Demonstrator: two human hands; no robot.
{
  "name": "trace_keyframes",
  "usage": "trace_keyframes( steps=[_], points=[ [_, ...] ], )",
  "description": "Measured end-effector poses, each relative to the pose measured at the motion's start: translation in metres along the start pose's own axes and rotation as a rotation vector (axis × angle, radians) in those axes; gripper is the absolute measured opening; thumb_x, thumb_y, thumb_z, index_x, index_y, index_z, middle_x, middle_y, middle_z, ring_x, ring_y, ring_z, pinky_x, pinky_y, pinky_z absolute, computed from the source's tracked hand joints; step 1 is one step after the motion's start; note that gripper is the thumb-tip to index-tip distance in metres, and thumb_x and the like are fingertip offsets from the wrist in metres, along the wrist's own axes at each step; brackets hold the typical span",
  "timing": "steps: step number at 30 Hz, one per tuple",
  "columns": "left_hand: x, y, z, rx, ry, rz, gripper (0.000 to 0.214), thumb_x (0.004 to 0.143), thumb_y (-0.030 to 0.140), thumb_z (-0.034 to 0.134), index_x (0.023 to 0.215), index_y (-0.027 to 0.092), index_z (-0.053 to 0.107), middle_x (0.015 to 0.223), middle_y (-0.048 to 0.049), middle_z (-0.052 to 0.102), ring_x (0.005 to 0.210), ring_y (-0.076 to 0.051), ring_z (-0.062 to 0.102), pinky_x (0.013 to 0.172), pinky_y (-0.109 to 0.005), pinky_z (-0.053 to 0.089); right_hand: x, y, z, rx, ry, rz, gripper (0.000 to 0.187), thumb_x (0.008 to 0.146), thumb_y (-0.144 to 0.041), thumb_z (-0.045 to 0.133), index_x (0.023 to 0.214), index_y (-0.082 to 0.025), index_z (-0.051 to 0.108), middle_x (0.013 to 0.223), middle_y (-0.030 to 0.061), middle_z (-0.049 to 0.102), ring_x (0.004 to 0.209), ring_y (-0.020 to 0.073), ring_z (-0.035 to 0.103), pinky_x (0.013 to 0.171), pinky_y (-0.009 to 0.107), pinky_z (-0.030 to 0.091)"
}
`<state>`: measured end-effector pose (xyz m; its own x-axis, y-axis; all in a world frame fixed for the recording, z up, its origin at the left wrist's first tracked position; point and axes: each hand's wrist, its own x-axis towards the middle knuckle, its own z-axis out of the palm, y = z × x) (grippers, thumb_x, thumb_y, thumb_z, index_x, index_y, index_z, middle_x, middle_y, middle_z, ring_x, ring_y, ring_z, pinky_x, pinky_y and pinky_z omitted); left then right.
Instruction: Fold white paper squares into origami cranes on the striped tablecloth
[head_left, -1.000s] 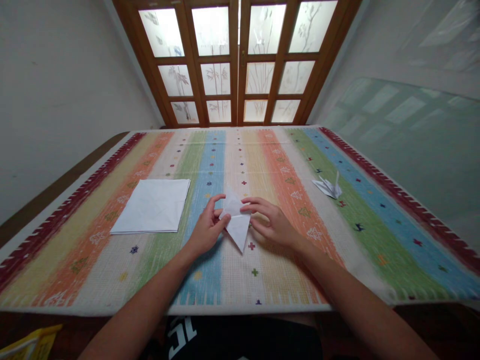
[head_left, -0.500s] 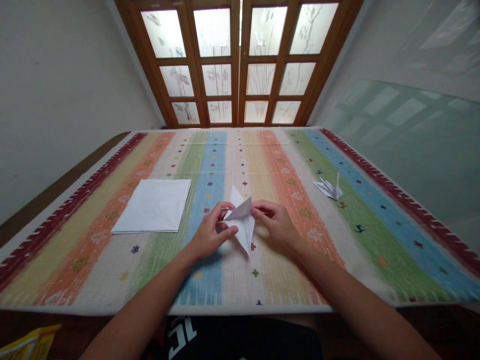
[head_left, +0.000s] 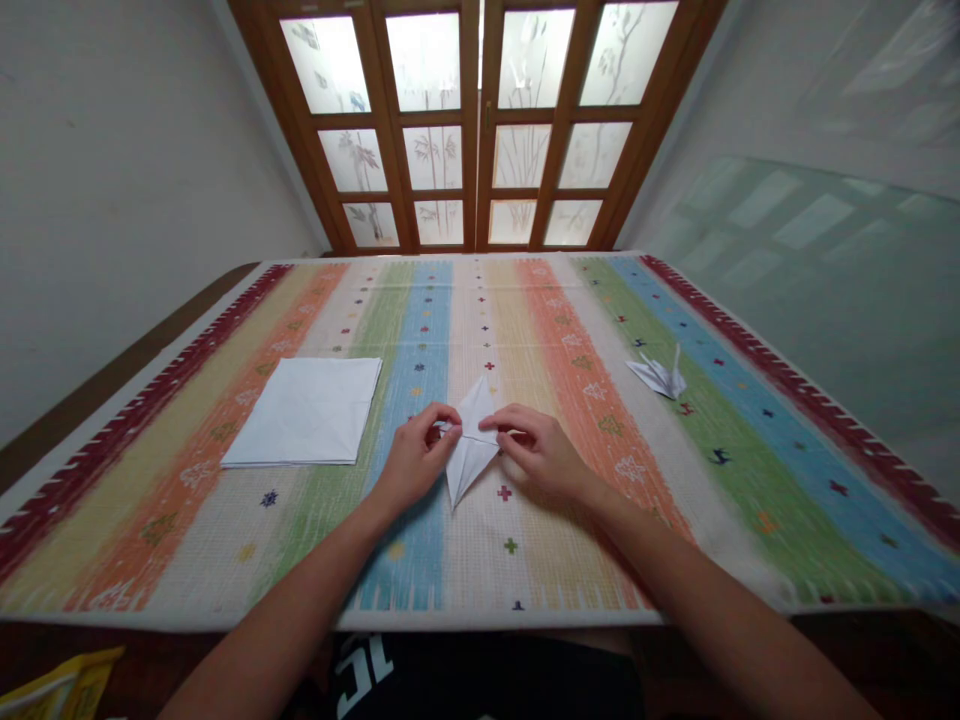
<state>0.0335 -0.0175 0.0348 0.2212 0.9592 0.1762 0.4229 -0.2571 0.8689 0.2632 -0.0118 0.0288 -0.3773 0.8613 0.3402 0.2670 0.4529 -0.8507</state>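
1 white paper diamond w/ crease

A desk under a striped multicoloured woven cloth with red-patterned edges, a neat stack of white paper squares lying left of centre, a small folded paper crane lying well off to the right

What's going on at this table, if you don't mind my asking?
A person is handling a folded white paper with bare hands, its pointed end toward them. Their left hand and right hand pinch it from either side, over a striped tablecloth. A stack of white paper squares lies on the cloth to their left, and a small origami crane sits to their right.
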Motion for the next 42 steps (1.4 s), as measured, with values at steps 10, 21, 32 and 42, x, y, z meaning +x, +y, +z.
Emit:
trace_keyframes(
  steps=[10, 21, 32, 42],
  points=[
    [0.001, -0.012, 0.003, 0.279, -0.137, 0.192, 0.016, 0.090, 0.022, 0.077, 0.106, 0.021, 0.076, 0.124, -0.0108, 0.070, 0.120, -0.029, 0.064, 0.112, -0.051, 0.047, -0.001, 0.011, -0.010, -0.364, -0.148, 0.114, 0.030, 0.093, -0.010, 0.065, 0.114, -0.023, 0.083, 0.104, 0.0103, 0.076, 0.089, 0.0217, 0.070, 0.084, 0.035, 0.054],
    [-0.001, -0.009, 0.003, 0.302, -0.273, 0.207, 0.017, 0.089, 0.015, 0.072, 0.105, 0.019, 0.075, 0.115, -0.0096, 0.075, 0.105, -0.025, 0.070, 0.096, -0.041, 0.056, -0.004, 0.006, -0.023, -0.474, -0.250, 0.006, 0.019, 0.094, -0.014, 0.075, 0.107, -0.023, 0.084, 0.106, 0.0093, 0.068, 0.103, 0.0235, 0.065, 0.091, 0.035, 0.053],
    [-0.001, -0.007, 0.001, 0.334, -0.184, 0.223, 0.015, 0.099, 0.019, 0.060, 0.104, 0.020, 0.074, 0.105, -0.0077, 0.078, 0.100, -0.024, 0.071, 0.096, -0.043, 0.056, 0.001, 0.008, -0.017, -0.465, -0.205, -0.071, 0.015, 0.092, -0.018, 0.082, 0.106, -0.022, 0.081, 0.109, 0.0090, 0.075, 0.106, 0.0246, 0.067, 0.096, 0.040, 0.052],
    [-0.003, -0.006, -0.001, 0.406, -0.296, 0.184, 0.014, 0.095, 0.026, 0.070, 0.100, 0.018, 0.080, 0.098, -0.0081, 0.071, 0.087, -0.022, 0.067, 0.085, -0.037, 0.055, -0.001, 0.013, -0.021, -0.423, -0.332, -0.037, 0.007, 0.094, -0.023, 0.080, 0.099, -0.025, 0.084, 0.111, 0.0077, 0.078, 0.104, 0.0227, 0.072, 0.097, 0.037, 0.054]
  ],
)
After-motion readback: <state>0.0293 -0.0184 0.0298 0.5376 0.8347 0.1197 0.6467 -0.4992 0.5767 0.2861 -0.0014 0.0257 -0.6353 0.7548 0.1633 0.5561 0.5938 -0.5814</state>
